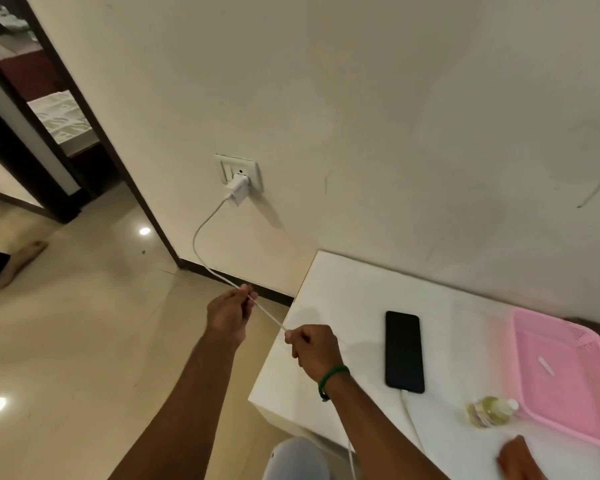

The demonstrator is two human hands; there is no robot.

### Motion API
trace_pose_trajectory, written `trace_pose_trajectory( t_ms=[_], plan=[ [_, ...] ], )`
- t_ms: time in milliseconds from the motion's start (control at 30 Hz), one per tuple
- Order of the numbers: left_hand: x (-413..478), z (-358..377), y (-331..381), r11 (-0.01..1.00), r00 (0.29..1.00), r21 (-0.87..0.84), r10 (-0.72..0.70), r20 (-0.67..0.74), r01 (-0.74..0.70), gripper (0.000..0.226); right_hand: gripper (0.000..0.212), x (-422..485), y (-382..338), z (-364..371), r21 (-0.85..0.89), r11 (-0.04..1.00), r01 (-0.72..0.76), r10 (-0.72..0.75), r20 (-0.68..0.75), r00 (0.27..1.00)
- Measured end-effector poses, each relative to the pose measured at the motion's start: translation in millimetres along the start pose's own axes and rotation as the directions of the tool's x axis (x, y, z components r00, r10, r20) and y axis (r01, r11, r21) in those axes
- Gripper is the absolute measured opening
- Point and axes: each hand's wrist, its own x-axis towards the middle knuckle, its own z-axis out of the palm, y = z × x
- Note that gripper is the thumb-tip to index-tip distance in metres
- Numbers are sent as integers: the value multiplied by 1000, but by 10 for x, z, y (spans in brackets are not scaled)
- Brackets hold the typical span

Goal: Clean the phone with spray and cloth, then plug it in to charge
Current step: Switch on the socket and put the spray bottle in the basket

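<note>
A white charger [238,188] is sitting in the wall socket [237,170], its cable [201,244] looping down to the left hand [230,315], whose grip is pinching it closed. The cable is running taut to the right hand [315,349], also closed on it, just at the edge of the white surface [343,299]. The phone [404,352] is lying face up there with the cable plugged into its near end, a spray bottle [492,411] and a pink tray [565,379] lying further right
</note>
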Motion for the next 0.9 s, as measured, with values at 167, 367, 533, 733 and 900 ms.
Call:
trace_pose_trajectory(
  t_ms=[167,367,533,733,900],
  plan=[
    [-128,98,-30,988,999,-149,-46,-28,41,12,29,-27,-173,18,-66,995,77,-79,-18,997],
    [-127,108,174,983,1000,-185,0,-9,-2,10,34,-156,-120,-36,-48,995,84,-86,-51,995],
    [-97,-9,270,982,995,-178,-56,77,69,15,31,-252,-18,-308,22,999,-24,23,35,999],
    [8,7,525,900,989,-414,-144,20,139,30,17,-632,355,-525,179,969,-172,151,125,981],
    [1,92,393,945,980,-269,-199,-17,187,27,16,-923,477,-244,122,983,-136,125,92,988]
  ],
)
